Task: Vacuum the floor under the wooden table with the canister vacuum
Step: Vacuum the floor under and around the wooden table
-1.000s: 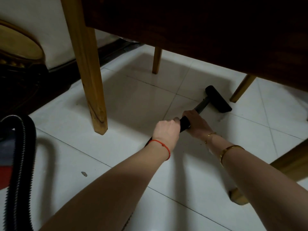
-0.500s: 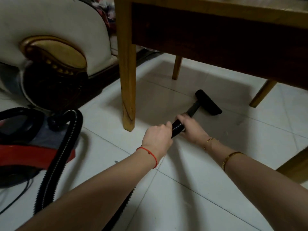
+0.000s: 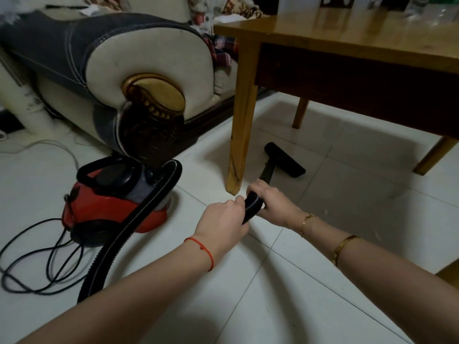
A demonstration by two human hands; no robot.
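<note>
A red and black canister vacuum [image 3: 109, 202] sits on the white tiled floor at the left. Its black ribbed hose [image 3: 139, 219] loops from the canister toward me and back up to my hands. My left hand [image 3: 222, 223] grips the hose just behind my right hand [image 3: 269, 201], which grips the hose end where the black wand starts. The black floor nozzle [image 3: 285, 160] lies flat on the tiles under the wooden table [image 3: 347, 43], just right of the near table leg [image 3: 239, 135].
A cream and dark sofa arm [image 3: 139, 90] stands close behind the vacuum. The black power cord [image 3: 37, 264] lies in loops on the floor at the left. Two more table legs [image 3: 433, 155] stand at the back and right. Small white specks dot the tiles near my right wrist.
The view has risen and drawn back, bringing the table top and the whole vacuum into sight. Both hands pulled the wand toward me, so the nozzle slid nearer the near table leg.
</note>
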